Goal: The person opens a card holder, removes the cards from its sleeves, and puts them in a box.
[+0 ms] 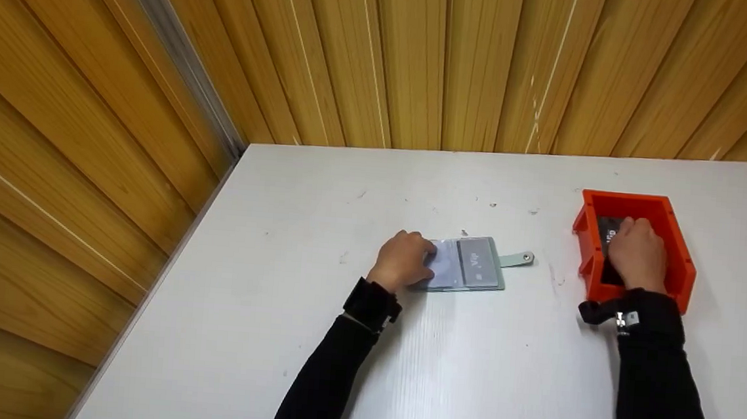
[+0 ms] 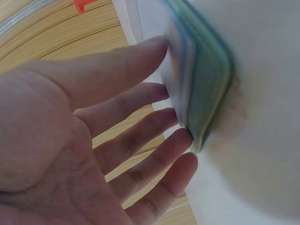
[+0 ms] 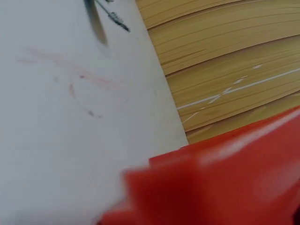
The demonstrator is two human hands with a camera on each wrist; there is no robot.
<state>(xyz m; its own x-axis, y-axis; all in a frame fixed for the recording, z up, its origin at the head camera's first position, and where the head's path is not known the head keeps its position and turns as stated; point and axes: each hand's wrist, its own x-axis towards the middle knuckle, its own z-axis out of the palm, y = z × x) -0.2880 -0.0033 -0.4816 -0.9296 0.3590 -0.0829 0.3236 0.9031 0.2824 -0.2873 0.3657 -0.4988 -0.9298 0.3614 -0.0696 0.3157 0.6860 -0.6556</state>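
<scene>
Step, as I read it: fetching a card from the bin, with the holder kept ready. Left hand (image 1: 401, 261) is at the left end of the holder (image 1: 496, 261), mid-table (image 1: 279, 242). Left wrist view: thumb and fingers well apart, fairly straight, tips touching the page edges, not clamped. I'd call that steadying.

Holder lies unfolded, strap (image 1: 516, 259) sticking out to the right. Grey card (image 1: 478, 263) with "Vip" lettering sits in its right side; clear sleeve (image 1: 449, 267) on the left, partly under my fingers.

Right hand (image 1: 640, 253) is down inside the red bin (image 1: 625, 205), right of the holder and well apart from it. Dark card (image 1: 605, 249) in there, just beside the fingers. Fingers look bent, but the tips are hidden, so I can't tell whether they pinch anything. Right wrist view no help: blurred bin wall, table, no hand.

Next move, my guess: get one card by its edge, lift it clear of the bin wall, carry it left to the holder. Left hand would then need to part the sleeve so the card slides in straight. Risks: picking up two cards at once, or the holder skidding if my left hand lets off. One card looks housed; I can't count what's left in the bin.
</scene>
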